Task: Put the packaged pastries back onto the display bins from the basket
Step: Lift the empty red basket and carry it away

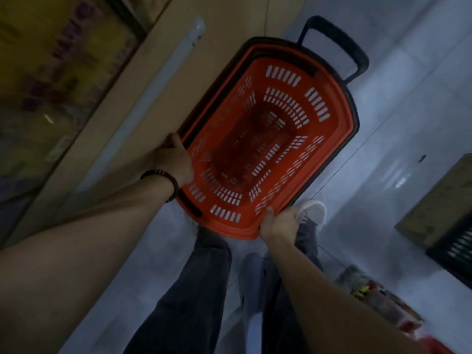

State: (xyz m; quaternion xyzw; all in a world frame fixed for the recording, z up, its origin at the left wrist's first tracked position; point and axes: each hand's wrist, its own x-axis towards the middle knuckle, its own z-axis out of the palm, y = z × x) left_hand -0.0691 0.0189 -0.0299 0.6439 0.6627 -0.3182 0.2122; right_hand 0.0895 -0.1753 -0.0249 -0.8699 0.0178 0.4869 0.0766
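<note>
A red slotted shopping basket [339,108] with a dark rim and a black pull handle [342,42] hangs above the tiled floor, held from both sides. My left hand [173,157] grips its left rim; a dark bead bracelet sits on that wrist. My right hand [281,222] grips the near right corner of the rim. The inside of the basket looks bare, with no packaged pastries visible in it.
A beige display counter [143,80] with a glass front runs along the left. My legs in dark trousers and a white shoe [315,209] stand under the basket. A cardboard box [444,203] and a dark crate [457,246] sit right; blurred red packages [378,300] lie lower right.
</note>
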